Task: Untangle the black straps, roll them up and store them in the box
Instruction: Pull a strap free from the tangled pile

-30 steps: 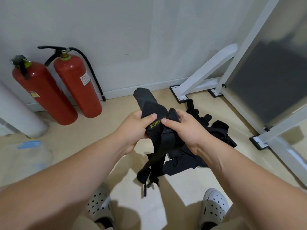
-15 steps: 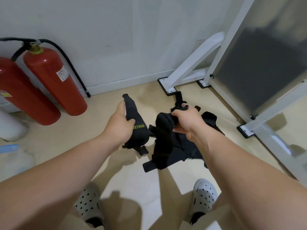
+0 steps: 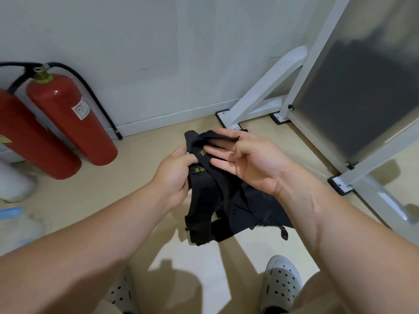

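Two hands work one dark tangle above the floor (image 3: 136,164), the pale surface that carries everything in view. At the right a white frame (image 3: 263,91) with a grey panel stands with its foot plates on the floor. Two red fire extinguishers (image 3: 68,118) stand by the wall at the left. A blurred pale container (image 3: 13,214) with a blue edge sits at the left border. Whether it is the box cannot be confirmed.

Black straps (image 3: 201,200): one part is lifted between the hands and the rest is heaped on the floor beneath the right wrist. None is separated or rolled.

Left hand (image 3: 174,175): closed around a strap, with the thumb pressing the band beside its yellow lettering (image 3: 200,169).

Right hand (image 3: 247,162): wide, with the fingers nearly straight and spread. A strap end lies across the upper fingers. Whether they nip it cannot be told.

Assessment: untangling is in hand, early in the task. The next move likely calls for the right hand to take the loose end and draw it clear while the left anchors the band. Pulling hard could tighten the tangle.
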